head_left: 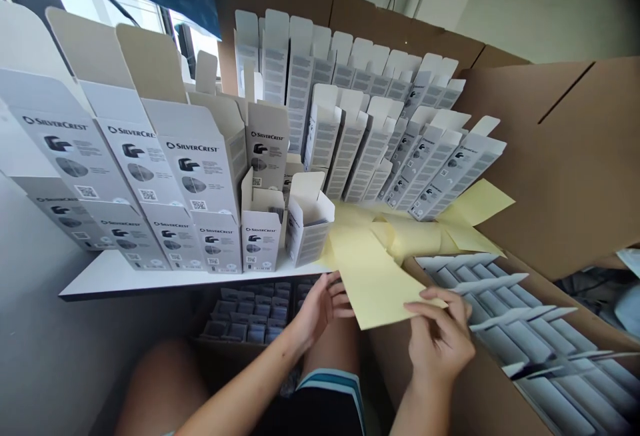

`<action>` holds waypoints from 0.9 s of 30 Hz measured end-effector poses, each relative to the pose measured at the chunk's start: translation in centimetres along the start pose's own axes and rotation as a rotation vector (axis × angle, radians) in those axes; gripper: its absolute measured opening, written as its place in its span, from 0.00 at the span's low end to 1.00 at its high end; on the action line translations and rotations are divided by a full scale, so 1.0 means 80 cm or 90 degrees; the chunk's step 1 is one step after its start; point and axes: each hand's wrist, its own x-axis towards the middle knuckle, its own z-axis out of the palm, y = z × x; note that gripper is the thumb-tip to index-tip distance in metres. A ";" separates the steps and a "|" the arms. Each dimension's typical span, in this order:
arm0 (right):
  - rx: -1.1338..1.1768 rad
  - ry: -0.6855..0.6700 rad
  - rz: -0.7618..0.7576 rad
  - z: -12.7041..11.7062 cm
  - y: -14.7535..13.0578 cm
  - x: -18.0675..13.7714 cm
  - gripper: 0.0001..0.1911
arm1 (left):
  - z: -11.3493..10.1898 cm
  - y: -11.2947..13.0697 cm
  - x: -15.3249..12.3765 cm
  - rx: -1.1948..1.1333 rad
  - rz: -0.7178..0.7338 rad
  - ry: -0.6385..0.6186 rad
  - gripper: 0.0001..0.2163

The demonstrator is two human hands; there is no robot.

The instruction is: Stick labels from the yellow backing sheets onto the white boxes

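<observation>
In the lower centre of the frame, the right hand [443, 336] pinches the near right corner of a yellow sheet [377, 279]. The left hand [325, 303], loosely spread, is at the sheet's left edge; contact is unclear. More sheets [415, 236] lie behind, beside open boxes [194, 169] on the table [107, 279], centre to left.

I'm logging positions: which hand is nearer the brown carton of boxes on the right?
Right. In view, the right hand overlaps the brown carton; the left hand lies farther left.
</observation>
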 end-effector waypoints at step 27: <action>0.621 -0.758 0.599 0.062 -0.078 -0.093 0.17 | -0.036 0.045 -0.222 0.178 0.124 0.340 0.19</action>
